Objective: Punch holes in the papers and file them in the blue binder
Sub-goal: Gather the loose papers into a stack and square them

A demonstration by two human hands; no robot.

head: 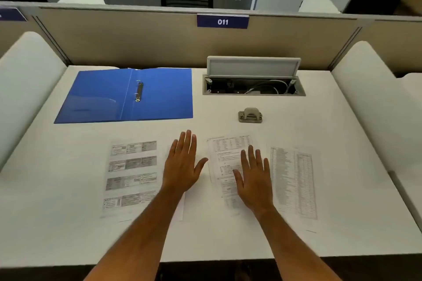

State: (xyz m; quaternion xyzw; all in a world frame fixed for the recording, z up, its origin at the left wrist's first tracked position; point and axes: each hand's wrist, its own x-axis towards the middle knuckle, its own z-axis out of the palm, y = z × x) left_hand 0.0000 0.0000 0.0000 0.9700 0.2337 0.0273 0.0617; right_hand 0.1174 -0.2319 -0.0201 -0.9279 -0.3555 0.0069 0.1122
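Observation:
The blue binder [102, 96] lies open and flat at the back left of the white desk, its metal rings [138, 90] on the spine. A small grey hole punch [250, 115] stands at mid desk, to the right of the binder. Several printed papers lie side by side near me: a left sheet [131, 175], a sheet largely hidden under my left hand, a middle sheet [225, 157] and a right sheet [294, 180]. My left hand [182, 164] rests flat with fingers spread, holding nothing. My right hand [254, 178] lies flat and spread on the middle sheet.
An open cable box [253, 85] with a raised grey lid is set into the desk at the back right. A beige partition [137, 36] with a label reading 011 closes the back. White side dividers [374, 102] stand left and right. The desk's front edge [205, 260] is near me.

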